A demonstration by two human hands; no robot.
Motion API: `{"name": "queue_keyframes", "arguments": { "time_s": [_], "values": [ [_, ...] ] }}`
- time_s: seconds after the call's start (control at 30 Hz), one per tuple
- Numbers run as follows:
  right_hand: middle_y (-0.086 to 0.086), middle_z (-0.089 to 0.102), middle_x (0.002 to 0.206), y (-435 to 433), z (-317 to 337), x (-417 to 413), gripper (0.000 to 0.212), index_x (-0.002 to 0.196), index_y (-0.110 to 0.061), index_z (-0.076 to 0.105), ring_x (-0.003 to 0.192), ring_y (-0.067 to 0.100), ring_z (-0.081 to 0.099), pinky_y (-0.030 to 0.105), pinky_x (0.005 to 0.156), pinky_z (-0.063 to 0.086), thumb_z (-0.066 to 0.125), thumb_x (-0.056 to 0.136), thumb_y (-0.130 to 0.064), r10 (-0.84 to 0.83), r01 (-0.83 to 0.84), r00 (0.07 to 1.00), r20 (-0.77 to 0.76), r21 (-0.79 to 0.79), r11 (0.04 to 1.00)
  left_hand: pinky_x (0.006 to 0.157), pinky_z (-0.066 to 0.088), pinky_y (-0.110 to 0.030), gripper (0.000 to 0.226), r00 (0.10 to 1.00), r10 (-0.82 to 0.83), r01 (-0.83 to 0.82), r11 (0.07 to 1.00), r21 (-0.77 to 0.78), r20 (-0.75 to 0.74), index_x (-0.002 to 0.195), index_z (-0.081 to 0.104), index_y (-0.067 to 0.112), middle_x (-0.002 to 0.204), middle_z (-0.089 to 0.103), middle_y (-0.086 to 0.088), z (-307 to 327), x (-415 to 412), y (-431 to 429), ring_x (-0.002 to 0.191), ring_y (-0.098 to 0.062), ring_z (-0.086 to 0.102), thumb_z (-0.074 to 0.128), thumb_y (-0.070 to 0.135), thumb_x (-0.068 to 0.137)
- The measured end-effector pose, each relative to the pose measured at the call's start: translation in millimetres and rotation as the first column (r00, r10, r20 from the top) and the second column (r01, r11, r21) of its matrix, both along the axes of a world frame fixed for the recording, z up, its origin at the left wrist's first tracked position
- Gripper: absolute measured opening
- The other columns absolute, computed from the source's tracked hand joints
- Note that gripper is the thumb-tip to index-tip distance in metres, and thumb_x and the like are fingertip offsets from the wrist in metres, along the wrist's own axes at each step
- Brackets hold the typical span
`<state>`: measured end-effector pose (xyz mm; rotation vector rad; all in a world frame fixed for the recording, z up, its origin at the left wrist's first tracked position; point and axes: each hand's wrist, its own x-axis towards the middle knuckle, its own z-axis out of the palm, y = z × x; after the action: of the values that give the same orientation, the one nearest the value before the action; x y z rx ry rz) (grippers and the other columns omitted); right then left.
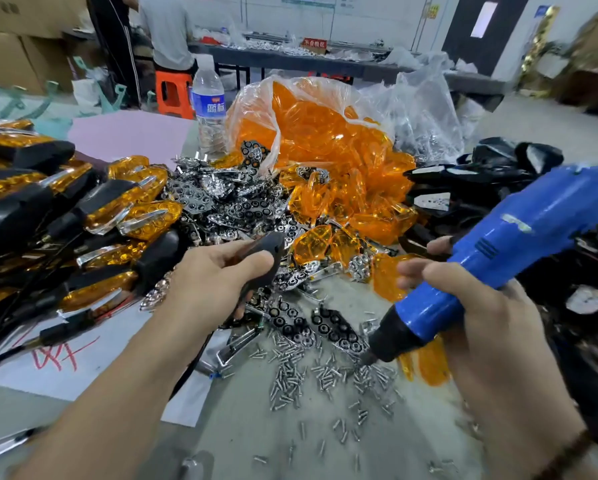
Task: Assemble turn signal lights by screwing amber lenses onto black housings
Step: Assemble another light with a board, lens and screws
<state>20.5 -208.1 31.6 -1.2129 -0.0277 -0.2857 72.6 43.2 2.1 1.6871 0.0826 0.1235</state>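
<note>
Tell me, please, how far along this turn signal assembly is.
Done: a pile of assembled lights lies at the left. In hand: the left hand grips a black housing, the right hand holds the blue screwdriver, tip at the loose screws. Left: a bag of amber lenses and a heap of spare housings at the right.

Left hand (221, 275) mid-frame, forearm running in from bottom left, back of hand up, fingers and thumb curled round a black housing (271, 245). Right hand (463, 299) wrapped round the barrel of a blue power screwdriver (505, 237), tip angled down-left; forearm in from bottom right, dark band (567, 452) on the wrist. Hands apart, not touching.
</note>
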Motion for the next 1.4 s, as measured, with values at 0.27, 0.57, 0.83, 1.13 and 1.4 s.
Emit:
{"name": "queue_keyframes", "arguments": {
  "time_s": [0.27,0.57,0.83,1.13,1.4],
  "values": [
    [-0.002,0.062,0.089,-4,-22,9,0.044,0.112,-0.026,0.060,0.088,0.015,0.062,0.033,0.097,0.048,0.070,0.075,-0.005,0.109,-0.167,0.980,0.164,0.398,0.902,0.043,0.038,-0.007,0.031,0.992,-0.083,0.062,0.975,0.211,0.091,0.079,0.075,0.054,0.065,0.073,0.015,-4,-3,-6,0.039,0.003,0.053,0.081,0.025,0.087],
    [-0.009,0.060,0.091,-9,-28,15,0.040,0.107,-0.029,0.058,0.092,0.011,0.060,0.028,0.101,0.050,0.049,0.088,0.005,0.096,-0.210,0.973,0.209,0.633,0.745,0.056,0.052,-0.034,0.022,0.985,-0.168,0.171,0.957,0.235,-0.032,0.088,0.075,0.057,0.075,0.076,-0.014,-14,-1,-8,0.048,-0.020,0.062,0.078,0.035,0.091],
    [-0.008,0.057,0.093,-7,-27,17,0.062,0.103,-0.028,0.055,0.096,0.012,0.058,0.025,0.103,0.048,0.086,0.063,0.007,0.170,-0.347,0.922,0.348,0.547,0.762,0.066,0.064,-0.049,0.034,0.987,-0.159,0.162,0.952,0.259,-0.034,0.078,0.074,0.061,0.081,0.080,0.002,-12,-8,-20,0.060,-0.023,0.076,0.077,0.030,0.093],
    [-0.007,0.060,0.092,0,-26,15,0.073,0.122,-0.028,0.060,0.096,0.013,0.058,0.028,0.102,0.050,0.088,0.063,0.005,0.180,-0.369,0.911,0.371,0.537,0.758,0.049,0.054,-0.021,0.015,0.993,-0.116,0.122,0.951,0.283,-0.036,0.087,0.071,0.046,0.076,0.078,0.010,-11,-8,-20,0.052,-0.019,0.073,0.076,0.033,0.092],
    [-0.007,0.060,0.091,2,-26,16,0.066,0.109,-0.028,0.059,0.096,0.014,0.058,0.028,0.099,0.052,0.089,0.061,0.005,0.178,-0.365,0.910,0.375,0.518,0.774,0.063,0.061,-0.041,0.018,0.996,-0.088,0.094,0.940,0.329,-0.033,0.078,0.072,0.047,0.071,0.077,0.007,-9,-9,-20,0.048,-0.017,0.070,0.078,0.035,0.090]
  ]
}}
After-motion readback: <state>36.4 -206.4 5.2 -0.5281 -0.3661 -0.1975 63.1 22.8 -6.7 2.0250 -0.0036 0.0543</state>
